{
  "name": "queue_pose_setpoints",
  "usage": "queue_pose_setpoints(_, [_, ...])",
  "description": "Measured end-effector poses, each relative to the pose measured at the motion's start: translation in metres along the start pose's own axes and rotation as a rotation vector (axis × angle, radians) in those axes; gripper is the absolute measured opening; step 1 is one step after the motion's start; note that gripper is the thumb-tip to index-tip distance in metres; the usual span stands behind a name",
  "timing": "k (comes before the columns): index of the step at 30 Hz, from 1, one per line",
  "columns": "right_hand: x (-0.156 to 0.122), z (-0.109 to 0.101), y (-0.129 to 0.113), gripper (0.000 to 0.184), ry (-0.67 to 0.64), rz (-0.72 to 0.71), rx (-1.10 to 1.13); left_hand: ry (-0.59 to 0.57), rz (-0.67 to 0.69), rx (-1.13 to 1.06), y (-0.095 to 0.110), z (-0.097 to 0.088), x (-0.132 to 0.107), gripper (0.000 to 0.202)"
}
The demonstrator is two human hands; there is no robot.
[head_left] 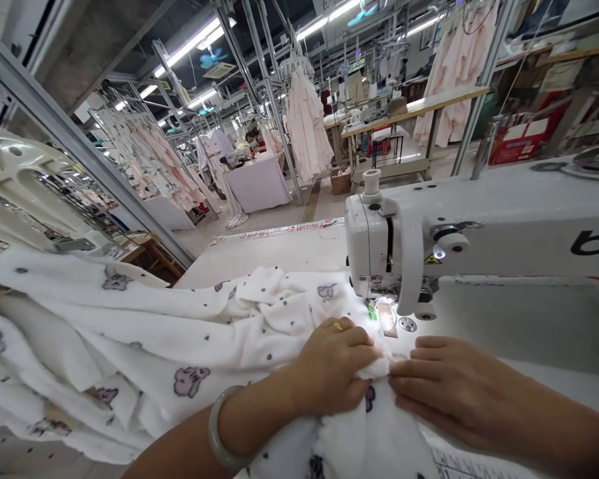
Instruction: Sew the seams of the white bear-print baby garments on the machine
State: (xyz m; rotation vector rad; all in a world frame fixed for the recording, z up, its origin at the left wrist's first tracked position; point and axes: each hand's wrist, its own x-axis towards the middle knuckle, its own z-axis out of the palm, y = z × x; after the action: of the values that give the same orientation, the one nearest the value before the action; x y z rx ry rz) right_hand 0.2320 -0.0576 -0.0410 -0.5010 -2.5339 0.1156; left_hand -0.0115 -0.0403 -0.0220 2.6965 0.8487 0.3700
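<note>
White fleecy fabric point(239, 346) with small grey and pink animal prints spreads over the sewing table and hangs off to the left. My left hand point(334, 362), a ring on one finger, is closed on a fold of it just before the needle area. Close beside it, my right hand point(442, 386) pinches the fabric edge with its fingertips. The white sewing machine point(379, 246) stands right behind both hands. Its lamp lights the green-marked presser foot point(372, 311) at the fabric's edge. The fingertips of my left hand are partly hidden in the cloth.
A ruler strip point(464, 462) runs along the table's front right. At left a metal post point(94, 153) slants past a cream plastic hanger frame point(24, 179). Pale pink garments point(307, 126) hang behind, and a person point(253, 141) sits at another machine.
</note>
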Motion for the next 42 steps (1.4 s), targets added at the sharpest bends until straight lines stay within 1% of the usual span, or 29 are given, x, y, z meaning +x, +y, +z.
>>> queue_pose_setpoints(3, [0.000, 0.001, 0.001, 0.036, -0.014, 0.022, -0.036, -0.063, 0.027, 0.119, -0.005, 0.002, 0.004, 0.036])
queue_pose_setpoints(7, [0.004, 0.001, 0.005, 0.041, -0.002, 0.050, -0.112, -0.068, 0.052, 0.206, -0.018, 0.001, 0.015, 0.033])
queue_pose_setpoints(10, [0.006, 0.001, 0.006, 0.040, 0.025, 0.030, -0.149, -0.052, 0.091, 0.206, -0.026, -0.001, 0.020, 0.031])
queue_pose_setpoints(13, [0.005, 0.000, 0.003, 0.036, 0.035, -0.001, -0.145, -0.013, 0.098, 0.122, -0.029, -0.001, 0.021, 0.032])
queue_pose_setpoints(14, [0.005, -0.001, 0.001, 0.035, 0.022, -0.001, -0.130, 0.007, 0.066, 0.066, -0.029, -0.001, 0.021, 0.029])
queue_pose_setpoints(15, [0.005, -0.001, 0.000, 0.034, -0.003, 0.008, -0.109, 0.032, 0.010, -0.008, -0.028, -0.002, 0.021, 0.021])
queue_pose_setpoints(16, [0.004, -0.002, -0.001, 0.034, -0.026, 0.024, -0.084, 0.068, -0.069, -0.098, -0.027, -0.002, 0.023, 0.012])
queue_pose_setpoints(17, [0.004, -0.002, -0.002, 0.033, -0.047, 0.042, -0.058, 0.106, -0.164, -0.201, -0.026, -0.002, 0.024, 0.011])
queue_pose_setpoints(19, [0.004, -0.002, -0.002, 0.033, -0.071, 0.064, -0.023, 0.178, -0.342, -0.409, -0.024, -0.003, 0.028, 0.023])
queue_pose_setpoints(20, [0.003, -0.002, -0.003, 0.032, -0.077, 0.069, -0.015, 0.202, -0.401, -0.493, -0.023, -0.003, 0.030, 0.025])
queue_pose_setpoints(21, [0.003, -0.001, -0.003, 0.031, -0.076, 0.066, -0.011, 0.216, -0.429, -0.549, -0.022, -0.004, 0.032, 0.025])
queue_pose_setpoints(22, [0.002, -0.001, -0.003, 0.031, -0.069, 0.066, -0.010, 0.218, -0.428, -0.571, -0.022, -0.004, 0.033, 0.024])
queue_pose_setpoints(24, [0.001, 0.000, -0.004, 0.029, -0.058, 0.079, -0.006, 0.199, -0.372, -0.507, -0.020, -0.003, 0.032, 0.024])
queue_pose_setpoints(26, [0.001, 0.000, -0.004, 0.028, -0.061, 0.094, 0.007, 0.142, -0.264, -0.325, -0.018, -0.003, 0.029, 0.020])
queue_pose_setpoints(28, [0.001, -0.003, -0.005, 0.029, -0.086, 0.113, 0.032, 0.053, -0.146, -0.096, -0.013, -0.004, 0.025, 0.009])
queue_pose_setpoints(30, [0.002, -0.007, -0.004, 0.032, -0.125, 0.123, 0.064, -0.033, -0.054, 0.105, -0.007, -0.005, 0.021, 0.022])
queue_pose_setpoints(32, [0.002, -0.011, -0.001, 0.032, -0.152, 0.128, 0.091, -0.086, 0.000, 0.236, -0.001, -0.007, 0.017, 0.030])
queue_pose_setpoints(34, [0.002, -0.013, 0.005, 0.032, -0.126, 0.137, 0.086, -0.109, 0.027, 0.309, 0.005, -0.009, 0.015, 0.031])
queue_pose_setpoints(38, [-0.005, -0.006, 0.022, 0.032, 0.036, 0.185, -0.067, -0.152, 0.006, 0.344, 0.010, -0.010, 0.013, 0.030])
queue_pose_setpoints(42, [-0.011, 0.005, 0.032, 0.032, 0.079, 0.218, -0.219, -0.175, -0.012, 0.347, 0.006, -0.009, 0.018, 0.031])
